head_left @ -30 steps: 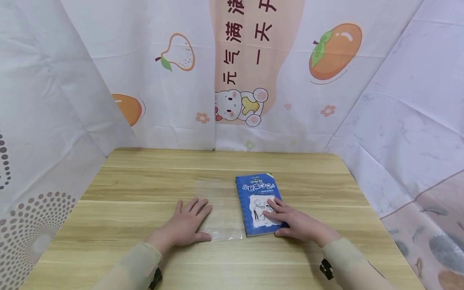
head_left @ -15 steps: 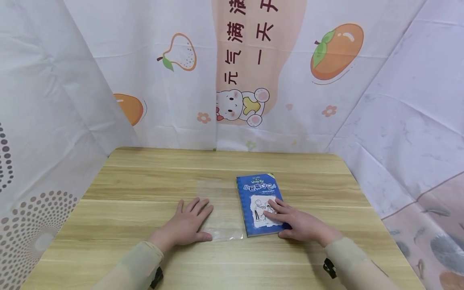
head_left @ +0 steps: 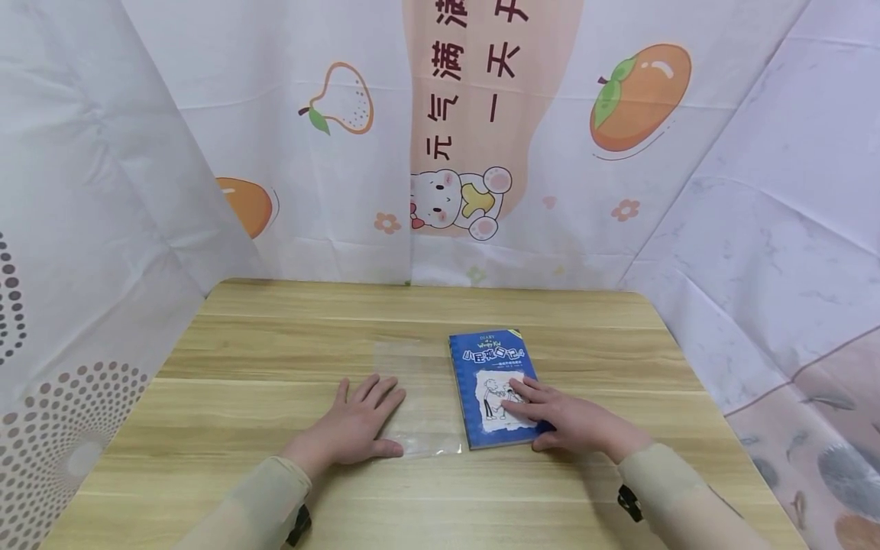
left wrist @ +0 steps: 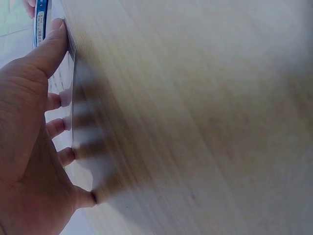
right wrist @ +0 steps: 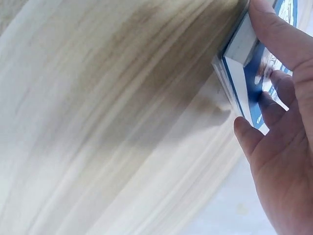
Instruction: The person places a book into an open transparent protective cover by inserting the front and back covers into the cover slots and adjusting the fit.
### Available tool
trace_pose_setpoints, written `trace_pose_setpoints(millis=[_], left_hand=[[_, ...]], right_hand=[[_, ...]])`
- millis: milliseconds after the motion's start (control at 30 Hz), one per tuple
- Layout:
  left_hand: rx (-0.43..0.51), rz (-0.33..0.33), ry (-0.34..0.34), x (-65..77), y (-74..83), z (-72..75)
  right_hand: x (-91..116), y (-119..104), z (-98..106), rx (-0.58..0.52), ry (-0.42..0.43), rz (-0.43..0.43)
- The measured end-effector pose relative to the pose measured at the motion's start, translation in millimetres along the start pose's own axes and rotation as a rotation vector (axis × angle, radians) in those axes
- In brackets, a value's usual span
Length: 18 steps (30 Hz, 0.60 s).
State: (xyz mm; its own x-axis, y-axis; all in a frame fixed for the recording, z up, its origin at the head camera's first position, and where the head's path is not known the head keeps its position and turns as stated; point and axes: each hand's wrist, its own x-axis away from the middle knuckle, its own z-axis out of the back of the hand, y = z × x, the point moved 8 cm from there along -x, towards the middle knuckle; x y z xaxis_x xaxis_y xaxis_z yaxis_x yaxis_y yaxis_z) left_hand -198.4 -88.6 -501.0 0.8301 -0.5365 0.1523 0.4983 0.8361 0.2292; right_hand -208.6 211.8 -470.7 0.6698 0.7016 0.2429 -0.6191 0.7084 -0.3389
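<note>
A blue paperback book with a cartoon drawing on its cover lies on the table. My right hand rests on its right side, fingertips on the drawing and thumb at the near right corner. In the right wrist view, a thin see-through layer shows along the edge beneath the book. Left of the book lies a clear plastic sheet, flat, its near edge shiny. My left hand rests on the sheet's left side, fingers spread and thumb pointing toward the book; the left wrist view shows its fingertips down at the sheet's edge.
The wood-grain table extends around both hands. A printed white curtain hangs behind its far edge, and more patterned cloth closes in the sides.
My right thumb has slid slightly to the right at the book's near corner. The left hand stays on the plastic sheet, and the book lies where it was. The head view has shifted slightly.
</note>
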Motion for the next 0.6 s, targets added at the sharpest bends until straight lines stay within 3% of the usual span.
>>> trace_pose_setpoints(millis=[400, 600], left_hand=[[0.003, -0.002, -0.015, -0.4, 1.9, 1.5], [0.019, -0.003, -0.03, 1.2, 3.3, 2.5]], right_hand=[[5, -5, 16, 0.159, 0.079, 0.031], [12, -9, 26, 0.168, 0.14, 0.012]])
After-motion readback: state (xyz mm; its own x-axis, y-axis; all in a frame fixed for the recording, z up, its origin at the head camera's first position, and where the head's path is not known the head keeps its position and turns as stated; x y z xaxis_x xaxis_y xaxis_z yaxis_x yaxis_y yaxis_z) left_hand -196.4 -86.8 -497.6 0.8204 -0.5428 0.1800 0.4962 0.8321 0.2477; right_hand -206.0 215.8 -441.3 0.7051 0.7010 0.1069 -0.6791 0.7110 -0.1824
